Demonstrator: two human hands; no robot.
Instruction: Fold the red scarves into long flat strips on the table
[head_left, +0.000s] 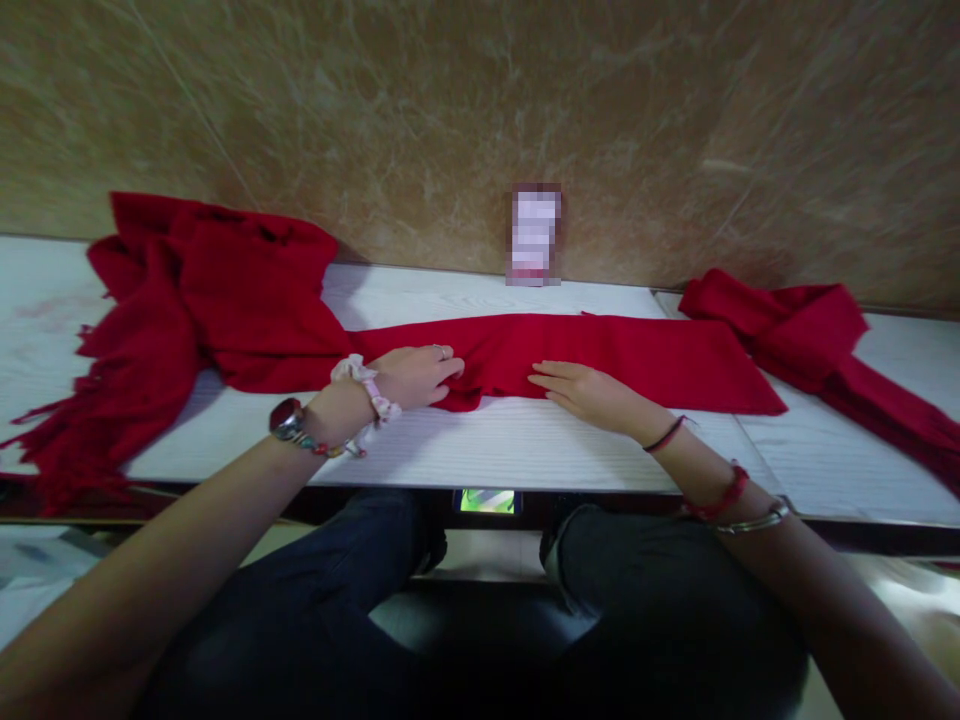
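Note:
A long red scarf (645, 360) lies across the white wood-grain table, its middle spread as a flat band. My left hand (416, 375) rests on this band with its fingers a little bent and the thumb apart; small wrinkles bunch up beside the fingertips. To its right, my right hand (581, 390) lies flat on the cloth near the front edge, fingers stretched out. At the left the red cloth is heaped in loose folds, and a fringe hangs toward the table's front. Another twisted red length emerges at the right end; I cannot tell whether it is all one scarf.
Behind the white table (525, 450) rises a brown marble-patterned wall (450, 120). A small blurred-out pink and white item (535, 235) stands against it. Below the front edge, a phone with a lit screen (487, 501) shows between my knees.

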